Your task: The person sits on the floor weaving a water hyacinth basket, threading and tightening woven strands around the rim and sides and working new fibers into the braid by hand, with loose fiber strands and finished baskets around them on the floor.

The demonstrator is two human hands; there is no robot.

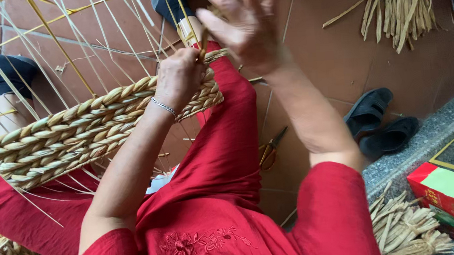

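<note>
Resting across our lap is a long woven band [76, 131] of pale straw, the largest thing we are working with. Its long axis is running from the lower left, near our left knee, up to the right, where its end is meeting our hands. Thin yellow ribs [58, 46] are sticking out from it and fanning upward over the brown tiled floor [334, 54].

We are pressing our left hand [180, 77] on the right end of the band; the fingers are curling closed around the weave, holding it firmly. We are lifting our right hand [246, 23] just above the left one. It is half open, the fingers spread loosely, and it is blurred, but the fingertips seem to be pinching a thin straw strand [204, 40] that is going down to the band.

A bundle of straw [398, 6] is lying well apart at the upper right. Small scissors [271, 146] are lying on the floor beside our right leg.
</note>
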